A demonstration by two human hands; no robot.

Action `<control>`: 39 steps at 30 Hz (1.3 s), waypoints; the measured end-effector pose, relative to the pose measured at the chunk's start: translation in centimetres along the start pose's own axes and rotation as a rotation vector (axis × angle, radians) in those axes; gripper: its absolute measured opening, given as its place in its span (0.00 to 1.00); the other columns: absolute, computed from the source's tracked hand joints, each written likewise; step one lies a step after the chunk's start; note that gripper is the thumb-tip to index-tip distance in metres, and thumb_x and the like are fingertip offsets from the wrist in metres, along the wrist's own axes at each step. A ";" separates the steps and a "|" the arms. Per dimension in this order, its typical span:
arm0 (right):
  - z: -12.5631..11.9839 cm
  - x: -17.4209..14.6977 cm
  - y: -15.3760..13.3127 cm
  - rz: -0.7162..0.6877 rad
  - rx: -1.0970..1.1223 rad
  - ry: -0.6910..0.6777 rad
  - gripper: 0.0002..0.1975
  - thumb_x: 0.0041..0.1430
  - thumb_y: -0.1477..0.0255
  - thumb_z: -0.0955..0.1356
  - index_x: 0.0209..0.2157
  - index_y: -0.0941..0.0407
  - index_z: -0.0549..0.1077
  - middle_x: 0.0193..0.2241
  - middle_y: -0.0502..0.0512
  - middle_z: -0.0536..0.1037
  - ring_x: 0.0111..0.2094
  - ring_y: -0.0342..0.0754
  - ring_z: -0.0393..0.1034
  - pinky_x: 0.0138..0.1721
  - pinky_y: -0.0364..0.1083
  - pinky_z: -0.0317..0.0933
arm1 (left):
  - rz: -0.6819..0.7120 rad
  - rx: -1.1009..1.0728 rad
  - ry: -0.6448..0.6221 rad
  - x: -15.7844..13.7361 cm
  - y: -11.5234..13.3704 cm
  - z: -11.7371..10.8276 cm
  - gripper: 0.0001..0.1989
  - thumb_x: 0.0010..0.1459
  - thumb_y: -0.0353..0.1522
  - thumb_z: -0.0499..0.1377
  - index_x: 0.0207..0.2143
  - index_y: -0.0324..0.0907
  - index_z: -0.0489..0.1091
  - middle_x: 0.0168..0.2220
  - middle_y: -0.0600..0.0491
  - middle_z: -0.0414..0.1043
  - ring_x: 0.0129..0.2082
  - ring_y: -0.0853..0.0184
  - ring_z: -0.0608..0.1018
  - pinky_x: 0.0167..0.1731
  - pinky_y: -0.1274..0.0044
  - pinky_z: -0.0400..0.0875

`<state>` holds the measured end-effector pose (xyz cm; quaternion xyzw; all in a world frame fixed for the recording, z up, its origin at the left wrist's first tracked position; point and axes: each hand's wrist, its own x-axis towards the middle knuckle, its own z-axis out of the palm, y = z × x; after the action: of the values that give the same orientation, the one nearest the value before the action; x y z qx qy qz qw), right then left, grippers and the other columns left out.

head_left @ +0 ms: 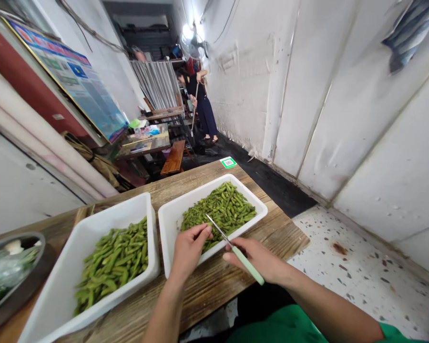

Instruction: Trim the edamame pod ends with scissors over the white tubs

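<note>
My right hand (255, 259) grips a small knife (248, 264) with a pale green handle and a narrow silver blade. The blade points up and left over a white tub (261, 209) of green soybean pods (232, 202). At the tub's near side, my left hand (191, 245) has thumb and forefinger pinched together close to the blade. A bit of green pod shows at those fingertips, mostly hidden. To the left, a second white tub (150, 238) holds larger-looking pods (119, 262).
Both tubs stand on a wooden table (203, 305). A dark round bowl (45, 247) with bagged greens is at the far left. Beyond are a cluttered table (146, 145), a wooden bench (174, 157) and a person (202, 102) holding a long stick. White wall panels run along the right.
</note>
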<state>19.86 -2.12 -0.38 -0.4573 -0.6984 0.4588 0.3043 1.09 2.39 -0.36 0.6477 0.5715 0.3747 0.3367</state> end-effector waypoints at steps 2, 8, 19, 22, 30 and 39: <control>0.0 0.0 -0.2 0.002 -0.019 -0.005 0.15 0.55 0.61 0.64 0.31 0.59 0.69 0.22 0.48 0.67 0.24 0.41 0.60 0.26 0.39 0.53 | 0.028 0.013 -0.023 -0.1 0.1 0.0 0.15 0.51 0.41 0.55 0.27 0.39 0.74 0.23 0.54 0.73 0.26 0.67 0.71 0.31 0.78 0.63; -0.5 0.1 -0.2 -0.017 -0.094 -0.028 0.14 0.54 0.61 0.64 0.31 0.59 0.69 0.22 0.48 0.69 0.24 0.42 0.61 0.26 0.39 0.53 | 0.022 0.010 -0.049 -0.2 0.3 -0.1 0.14 0.51 0.39 0.55 0.25 0.39 0.74 0.22 0.54 0.73 0.25 0.68 0.70 0.28 0.80 0.62; -0.3 -0.1 0.9 -0.010 -0.004 0.026 0.16 0.51 0.59 0.66 0.23 0.59 0.66 0.17 0.45 0.62 0.20 0.38 0.55 0.22 0.38 0.50 | -0.025 -0.011 -0.003 0.2 0.5 0.7 0.12 0.48 0.39 0.58 0.26 0.40 0.75 0.25 0.53 0.73 0.26 0.68 0.71 0.29 0.79 0.62; -0.2 -0.1 1.1 0.083 0.210 -0.050 0.17 0.51 0.56 0.65 0.27 0.57 0.64 0.17 0.44 0.60 0.17 0.38 0.55 0.18 0.38 0.50 | -0.127 -0.217 0.128 0.4 0.6 0.9 0.14 0.43 0.38 0.62 0.31 0.39 0.74 0.27 0.53 0.73 0.28 0.68 0.72 0.30 0.78 0.65; 0.2 -0.3 1.4 0.166 0.526 -0.192 0.20 0.53 0.52 0.61 0.30 0.57 0.61 0.20 0.45 0.62 0.16 0.36 0.57 0.17 0.37 0.56 | -0.313 -0.767 0.137 0.1 2.2 1.3 0.14 0.37 0.32 0.67 0.27 0.36 0.68 0.23 0.57 0.69 0.23 0.75 0.72 0.28 0.82 0.68; 0.0 -0.3 0.7 0.130 0.513 -0.155 0.20 0.53 0.52 0.62 0.27 0.57 0.60 0.17 0.43 0.60 0.14 0.34 0.55 0.14 0.35 0.53 | -0.258 -0.686 0.207 -0.3 2.3 2.7 0.14 0.39 0.33 0.66 0.26 0.35 0.67 0.23 0.56 0.70 0.23 0.74 0.73 0.28 0.80 0.70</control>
<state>20.28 -2.27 -1.05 -0.3726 -0.5496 0.6730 0.3259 4.50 1.80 0.24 0.3787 0.5206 0.5624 0.5188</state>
